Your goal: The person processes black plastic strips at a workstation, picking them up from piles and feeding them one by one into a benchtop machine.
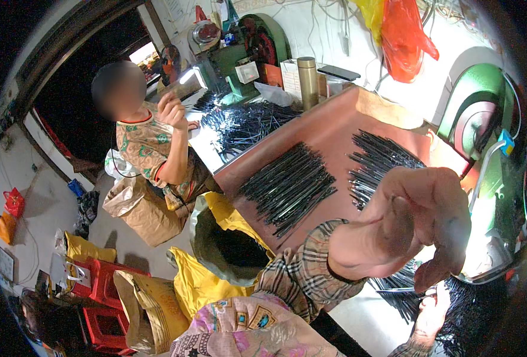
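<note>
My left hand (pixel 415 223) is raised close in front of me, in a plaid sleeve. Its fingers are bent and apart from the thumb, with nothing visible in them. At the lower right, under a bright lamp (pixel 490 253), my right hand (pixel 433 312) has its fingers pinched around the end of a thin black rod. A heap of thin black rods (pixel 475 309) lies beside it, and more show below my left wrist. Two bundles of black rods, a left one (pixel 287 187) and a right one (pixel 382 157), lie in the reddish-brown tray; my left hand partly covers the right bundle.
A reddish-brown tray (pixel 248 168) spans the bench. Green machines (pixel 484 95) stand at right and far back. A co-worker (pixel 156 143) sits at left, one hand raised, near another rod pile (pixel 245 128). A gold flask (pixel 307 83), yellow sacks (pixel 195 279) and red stools (pixel 105 282) are around.
</note>
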The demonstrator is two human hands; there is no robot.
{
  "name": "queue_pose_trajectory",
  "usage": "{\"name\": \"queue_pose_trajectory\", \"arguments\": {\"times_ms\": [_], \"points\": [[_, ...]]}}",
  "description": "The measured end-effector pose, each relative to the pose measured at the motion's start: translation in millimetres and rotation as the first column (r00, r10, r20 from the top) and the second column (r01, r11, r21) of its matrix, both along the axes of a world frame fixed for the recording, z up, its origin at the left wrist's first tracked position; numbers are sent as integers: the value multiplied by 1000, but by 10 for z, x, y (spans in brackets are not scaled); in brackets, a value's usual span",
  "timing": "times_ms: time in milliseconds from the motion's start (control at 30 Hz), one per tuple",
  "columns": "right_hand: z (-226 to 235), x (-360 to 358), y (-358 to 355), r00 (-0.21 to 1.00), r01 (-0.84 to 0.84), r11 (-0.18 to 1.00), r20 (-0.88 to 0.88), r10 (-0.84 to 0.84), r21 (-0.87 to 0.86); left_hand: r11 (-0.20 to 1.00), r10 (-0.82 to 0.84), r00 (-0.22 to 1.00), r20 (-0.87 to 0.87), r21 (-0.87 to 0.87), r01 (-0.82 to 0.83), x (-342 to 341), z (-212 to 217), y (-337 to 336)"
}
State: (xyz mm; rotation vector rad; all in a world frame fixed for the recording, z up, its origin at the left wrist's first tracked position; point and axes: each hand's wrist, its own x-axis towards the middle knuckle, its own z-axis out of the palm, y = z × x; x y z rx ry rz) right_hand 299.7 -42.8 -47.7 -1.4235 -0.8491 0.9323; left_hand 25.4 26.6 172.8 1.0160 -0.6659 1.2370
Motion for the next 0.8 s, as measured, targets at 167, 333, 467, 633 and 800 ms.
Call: {"name": "queue_pose_trajectory", "arguments": {"times_ms": [167, 333, 467, 633, 800], "points": [[39, -60, 48, 994, -44, 999, -101, 41, -32, 993, -26, 974, 227, -106, 51, 151, 22, -167], [-37, -17, 29, 992, -44, 999, -117, 45, 13, 996, -41, 981, 188, -65, 54, 156, 26, -147], [-115, 56, 40, 989, -86, 995, -119, 90, 41, 998, -39, 988, 149, -35, 44, 128, 25, -130], [252, -207, 85, 955, -74, 997, -284, 79, 28, 999, -37, 995, 98, 2, 37, 123, 13, -68], [264, -200, 113, 906, -96, 995, -412, 95, 18, 998, -39, 998, 56, 47, 36, 84, -1, -3]]}}
